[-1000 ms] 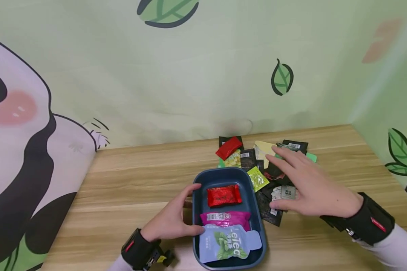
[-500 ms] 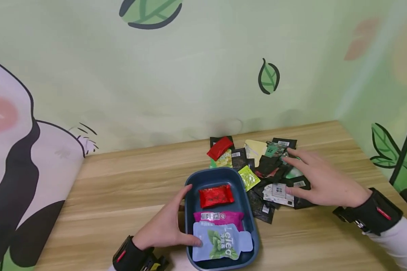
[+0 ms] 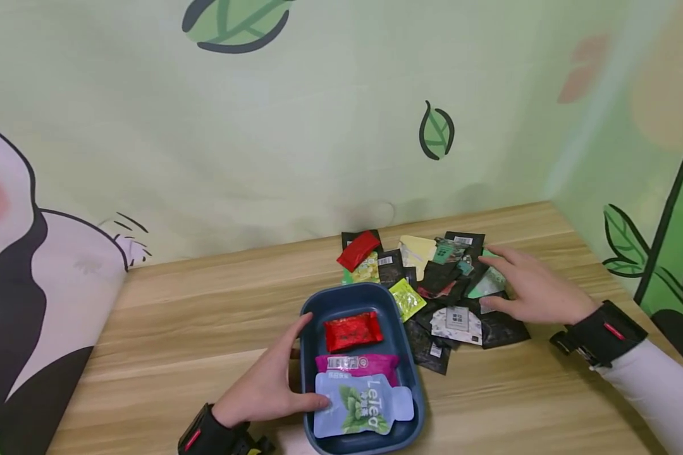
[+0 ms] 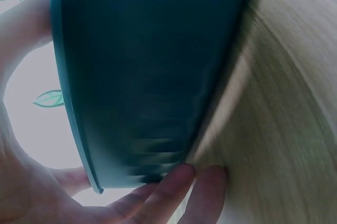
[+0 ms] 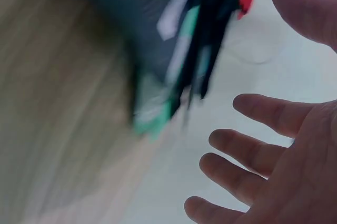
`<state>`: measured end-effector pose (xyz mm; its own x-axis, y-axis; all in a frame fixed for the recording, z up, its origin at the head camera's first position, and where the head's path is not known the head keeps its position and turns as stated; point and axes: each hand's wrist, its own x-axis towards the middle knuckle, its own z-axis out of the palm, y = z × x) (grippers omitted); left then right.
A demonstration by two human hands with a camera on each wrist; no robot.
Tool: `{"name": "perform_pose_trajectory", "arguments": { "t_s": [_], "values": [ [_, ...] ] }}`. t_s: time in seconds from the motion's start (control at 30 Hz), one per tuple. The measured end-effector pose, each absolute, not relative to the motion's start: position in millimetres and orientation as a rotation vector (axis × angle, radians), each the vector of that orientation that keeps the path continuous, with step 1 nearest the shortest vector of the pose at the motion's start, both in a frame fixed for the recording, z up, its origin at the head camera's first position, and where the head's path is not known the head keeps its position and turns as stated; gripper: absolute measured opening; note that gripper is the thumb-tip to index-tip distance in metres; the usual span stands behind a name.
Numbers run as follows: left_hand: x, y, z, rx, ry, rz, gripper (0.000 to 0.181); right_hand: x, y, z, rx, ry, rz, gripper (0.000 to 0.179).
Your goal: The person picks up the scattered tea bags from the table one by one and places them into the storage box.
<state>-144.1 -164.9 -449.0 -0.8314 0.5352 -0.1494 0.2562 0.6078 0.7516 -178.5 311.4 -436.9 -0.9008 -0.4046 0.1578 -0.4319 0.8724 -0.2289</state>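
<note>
My left hand (image 3: 264,387) holds a dark blue tray (image 3: 307,354) by its left side. The thumb lies over the rim beside a light blue pouch (image 3: 353,404); in the left wrist view other fingers (image 4: 176,179) touch the outer wall of the tray (image 4: 142,77). Inside the tray are also a pink packet (image 3: 370,363), partly under the pouch, and a red packet (image 3: 353,332). Spread and holding nothing, my right hand (image 3: 532,284) hovers at the right side of a heap of sachets (image 3: 458,322). Its fingers are apart from the sachets in the right wrist view.
The heap lies behind and right of the tray, with a yellow-green sachet (image 3: 406,300) close to the tray's rim and a red sachet (image 3: 358,251) at the back left. A wooden table (image 3: 205,322) meets a printed backdrop (image 3: 290,158) behind.
My right hand has drawn back rightward from over the heap, uncovering several black, white and green sachets. The head view has swung a little to the right. My left hand stays on the tray.
</note>
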Motion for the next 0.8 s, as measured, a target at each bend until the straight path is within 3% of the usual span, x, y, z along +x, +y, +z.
{"name": "perform_pose_trajectory", "arguments": {
  "t_s": [0.43,0.8],
  "values": [
    [-144.4,-166.1,-449.0,0.655,2.472,1.087,0.119,-206.5,320.3,-459.6,0.492,-3.1,0.373,0.091],
    [-144.6,-166.0,-450.0,0.66,2.457,1.115,0.119,-213.7,316.5,-467.6,0.431,-3.137,0.322,0.116]
  ]
}}
